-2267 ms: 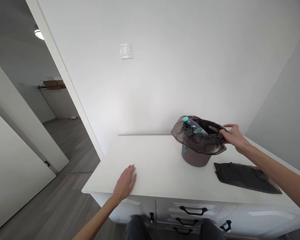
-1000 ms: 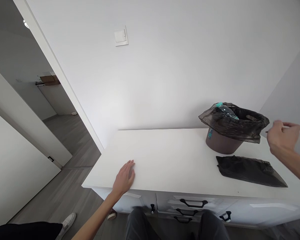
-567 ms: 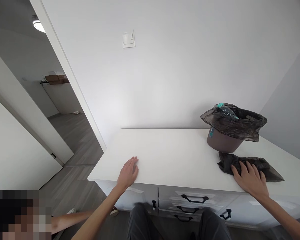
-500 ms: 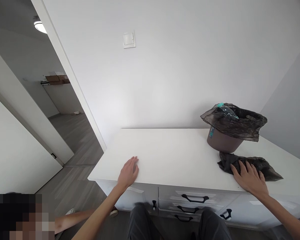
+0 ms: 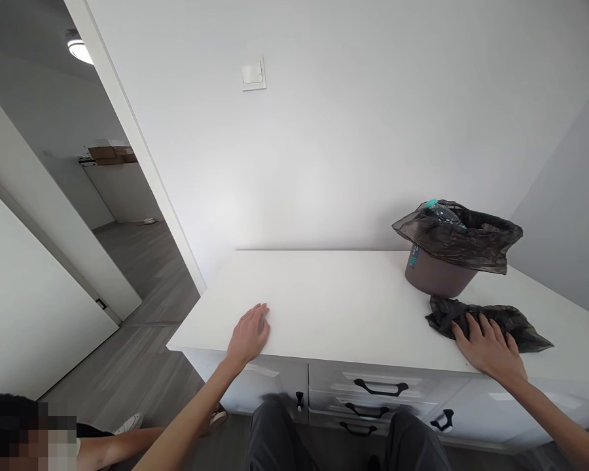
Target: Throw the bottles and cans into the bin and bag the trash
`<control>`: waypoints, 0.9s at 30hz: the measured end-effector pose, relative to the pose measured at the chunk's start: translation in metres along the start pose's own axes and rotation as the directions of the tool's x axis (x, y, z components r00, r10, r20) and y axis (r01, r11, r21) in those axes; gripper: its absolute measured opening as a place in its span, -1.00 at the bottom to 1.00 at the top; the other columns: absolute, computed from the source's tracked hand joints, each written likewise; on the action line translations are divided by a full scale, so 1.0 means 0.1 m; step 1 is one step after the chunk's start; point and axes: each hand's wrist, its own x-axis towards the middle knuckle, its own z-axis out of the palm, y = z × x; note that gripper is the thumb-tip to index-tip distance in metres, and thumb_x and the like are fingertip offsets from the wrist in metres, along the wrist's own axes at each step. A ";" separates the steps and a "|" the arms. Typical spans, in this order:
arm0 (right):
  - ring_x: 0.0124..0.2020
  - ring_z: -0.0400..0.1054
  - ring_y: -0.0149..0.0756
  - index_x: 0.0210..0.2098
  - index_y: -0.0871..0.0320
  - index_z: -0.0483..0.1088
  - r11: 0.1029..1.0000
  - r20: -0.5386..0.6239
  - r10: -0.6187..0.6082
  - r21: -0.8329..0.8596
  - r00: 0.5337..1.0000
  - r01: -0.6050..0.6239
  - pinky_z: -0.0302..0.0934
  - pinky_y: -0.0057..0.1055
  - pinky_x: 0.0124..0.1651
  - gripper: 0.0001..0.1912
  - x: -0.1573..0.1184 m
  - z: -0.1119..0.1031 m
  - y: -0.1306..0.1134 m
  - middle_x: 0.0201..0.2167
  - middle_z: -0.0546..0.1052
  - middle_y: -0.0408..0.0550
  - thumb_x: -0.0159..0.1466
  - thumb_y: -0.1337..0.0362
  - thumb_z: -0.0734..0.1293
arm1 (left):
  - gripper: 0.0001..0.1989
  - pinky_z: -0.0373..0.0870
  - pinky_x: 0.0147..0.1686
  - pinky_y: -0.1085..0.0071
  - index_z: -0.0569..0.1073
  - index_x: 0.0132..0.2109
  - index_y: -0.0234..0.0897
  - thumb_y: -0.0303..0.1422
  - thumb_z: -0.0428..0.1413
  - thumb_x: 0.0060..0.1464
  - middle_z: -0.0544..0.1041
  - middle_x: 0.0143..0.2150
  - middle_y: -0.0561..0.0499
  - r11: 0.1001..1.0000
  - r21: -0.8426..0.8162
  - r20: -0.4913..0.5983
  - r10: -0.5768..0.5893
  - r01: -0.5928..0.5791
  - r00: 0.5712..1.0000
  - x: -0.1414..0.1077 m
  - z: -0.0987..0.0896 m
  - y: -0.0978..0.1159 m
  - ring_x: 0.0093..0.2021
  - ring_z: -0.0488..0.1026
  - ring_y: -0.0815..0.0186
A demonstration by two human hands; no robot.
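My left hand (image 5: 248, 332) lies on the left part of the white cabinet top (image 5: 334, 294), palm down, with nothing under it that I can see. On the right, my right hand (image 5: 491, 348) rests with spread fingers on a crumpled black plastic bag (image 5: 513, 324). Just behind that bag stands a brownish trash bin (image 5: 436, 278). Its black liner (image 5: 464, 245) is folded out over the rim. A clear plastic bottle with a teal cap (image 5: 439, 212) sticks up from inside the liner.
Below the top are drawers with black handles (image 5: 380, 387) and cabinet doors. Another person (image 5: 14, 425) is low at the bottom left, an arm reaching behind my left forearm. A doorway and a white door (image 5: 34, 294) lie left. A light switch (image 5: 253, 73) is on the wall.
The other person has shifted down and left. Both my hands keep their places on the cabinet top and the bag; the view moves only slightly.
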 end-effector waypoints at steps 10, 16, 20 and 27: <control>0.48 -0.03 0.16 0.40 0.34 0.21 1.000 0.004 0.002 -0.017 1.000 -0.002 -0.20 0.12 0.48 -0.12 0.00 -0.02 -0.01 0.44 0.19 0.29 0.35 -0.16 -0.05 | -0.62 0.38 0.28 0.00 0.46 0.17 -0.09 -0.33 -0.05 0.28 0.49 0.31 -0.01 1.000 -0.010 -0.024 -0.019 0.019 1.000 0.00 0.01 0.02 0.35 0.36 0.07; 0.48 -0.03 0.16 0.38 0.36 0.24 1.000 -0.017 -0.014 -0.014 1.000 0.014 -0.19 0.12 0.48 -0.12 -0.04 -0.05 -0.04 0.42 0.22 0.31 0.35 -0.15 -0.06 | -0.62 0.42 0.24 0.00 0.46 0.17 -0.10 -0.31 -0.05 0.28 0.49 0.31 -0.01 0.999 -0.010 -0.023 -0.034 0.034 0.999 -0.01 -0.02 0.03 0.33 0.38 0.06; 0.49 -0.04 0.18 0.37 0.36 0.25 1.000 -0.018 -0.006 0.017 1.000 0.007 -0.19 0.13 0.48 -0.10 -0.04 -0.07 -0.06 0.41 0.23 0.33 0.33 -0.16 -0.06 | -0.62 0.41 0.25 0.00 0.46 0.17 -0.11 -0.30 -0.06 0.29 0.48 0.31 -0.01 0.999 -0.010 -0.017 -0.043 0.043 0.999 -0.02 -0.03 0.04 0.33 0.38 0.05; 0.47 -0.03 0.32 0.37 0.37 0.22 0.997 -0.011 -0.022 0.080 1.000 0.023 -0.18 0.21 0.46 -0.08 -0.04 -0.10 -0.06 0.39 0.23 0.43 0.29 -0.19 -0.01 | -0.63 0.41 0.26 0.02 0.46 0.16 -0.10 -0.30 -0.07 0.29 0.49 0.30 0.01 0.999 -0.015 -0.018 -0.038 0.038 0.999 -0.02 -0.02 0.03 0.34 0.37 0.07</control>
